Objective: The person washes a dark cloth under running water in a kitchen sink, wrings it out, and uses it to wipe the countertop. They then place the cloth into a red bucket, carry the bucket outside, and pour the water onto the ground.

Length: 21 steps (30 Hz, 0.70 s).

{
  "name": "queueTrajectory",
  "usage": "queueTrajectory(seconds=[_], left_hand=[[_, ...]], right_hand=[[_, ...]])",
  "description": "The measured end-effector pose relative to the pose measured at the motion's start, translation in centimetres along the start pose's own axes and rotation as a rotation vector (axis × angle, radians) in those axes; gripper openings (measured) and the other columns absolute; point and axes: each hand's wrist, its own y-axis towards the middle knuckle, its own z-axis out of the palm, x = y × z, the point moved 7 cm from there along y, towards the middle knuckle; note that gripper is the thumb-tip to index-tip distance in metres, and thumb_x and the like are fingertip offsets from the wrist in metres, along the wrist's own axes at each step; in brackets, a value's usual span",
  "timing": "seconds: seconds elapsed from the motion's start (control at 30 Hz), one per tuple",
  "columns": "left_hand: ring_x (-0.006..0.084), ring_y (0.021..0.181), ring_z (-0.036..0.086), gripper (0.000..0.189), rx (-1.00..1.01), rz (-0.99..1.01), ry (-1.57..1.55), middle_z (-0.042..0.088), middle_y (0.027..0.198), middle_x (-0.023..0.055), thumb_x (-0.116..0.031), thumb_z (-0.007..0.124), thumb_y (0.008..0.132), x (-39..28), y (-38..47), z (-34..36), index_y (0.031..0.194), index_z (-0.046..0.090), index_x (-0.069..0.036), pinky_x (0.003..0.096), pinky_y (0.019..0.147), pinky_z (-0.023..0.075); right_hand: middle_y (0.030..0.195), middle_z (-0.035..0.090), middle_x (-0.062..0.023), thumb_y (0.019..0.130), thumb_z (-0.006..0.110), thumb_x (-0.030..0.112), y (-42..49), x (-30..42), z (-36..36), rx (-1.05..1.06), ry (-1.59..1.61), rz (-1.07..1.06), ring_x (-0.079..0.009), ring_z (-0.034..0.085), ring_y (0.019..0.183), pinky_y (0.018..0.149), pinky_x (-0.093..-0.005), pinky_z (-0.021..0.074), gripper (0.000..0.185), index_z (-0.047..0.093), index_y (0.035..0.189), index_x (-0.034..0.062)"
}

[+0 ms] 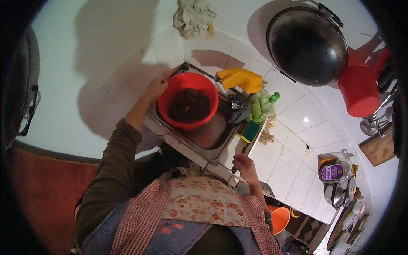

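My left hand (pixel 157 88) grips the rim of a red plastic basin (pixel 163 110), which rests tilted in a metal sink (pixel 208 140). Dark contents (pixel 189 105) lie in the basin; what they are I cannot tell. My right hand (pixel 244 166) is at the sink's right front corner, fingers curled over a dark, thin thing that may be a knife handle. A yellow cloth (pixel 242 79) drapes over the faucet. Beyond my right hand, a green and yellow sponge (pixel 250 131) lies on the sink's edge, beside a green-capped bottle (pixel 261 106).
Garlic bulbs (pixel 266 138) lie on the white tiled counter (pixel 290 159). A wok (pixel 307 46) and a red plastic scoop (pixel 359 91) hang on the wall at the right. An oil bottle (pixel 331 172) stands farther along; an orange bucket (pixel 280 220) is below the counter.
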Motion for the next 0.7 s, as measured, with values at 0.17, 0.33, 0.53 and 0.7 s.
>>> queueTrajectory(seconds=[0.17,0.33,0.53,0.7], left_hand=[[0.0284,0.094,0.067,0.042,-0.198,0.034,0.248,0.069,0.102,0.0187,-0.023,0.068,0.08,4.3,3.5,0.4,0.112,0.063,0.002,0.0401,0.081,0.0517],[0.0299,0.099,0.067,0.051,0.114,-0.006,0.083,0.069,0.106,0.0201,-0.025,0.071,0.078,9.2,7.4,3.0,0.12,0.06,0.002,0.0404,0.086,0.0514],[0.0295,0.095,0.066,0.05,0.072,0.109,-0.084,0.068,0.104,0.0163,-0.011,0.071,0.078,10.1,9.3,4.1,0.125,0.056,0.001,0.0383,0.083,0.0519],[0.0207,0.087,0.063,0.04,0.075,-0.106,-0.401,0.066,0.1,0.0099,-0.009,0.069,0.08,12.8,9.2,5.2,0.117,0.06,0.002,0.0331,0.078,0.0518]], right_hand=[[0.081,0.063,-0.0018,0.092,0.061,0.014,7.3,2.7,5.2,0.029,0.125,-0.081,-0.009,0.055,0.07,0.063,-0.0261,0.0452,0.022,0.061,0.109,0.0001],[0.094,0.065,-0.0033,0.09,0.061,0.019,17.6,-0.1,8.7,-0.284,0.257,0.083,-0.0119,0.06,0.079,0.066,-0.0282,0.0476,0.028,0.062,0.113,0.0033],[0.09,0.068,-0.0055,0.083,0.069,0.017,22.8,-3.0,9.8,-0.447,0.56,0.205,-0.0137,0.06,0.076,0.07,-0.0273,0.0483,0.032,0.067,0.108,-0.0031],[0.09,0.069,-0.0062,0.083,0.069,0.017,22.7,-1.5,9.8,-0.512,0.506,0.077,-0.0148,0.062,0.079,0.072,-0.0297,0.0504,0.031,0.068,0.106,-0.0039]])
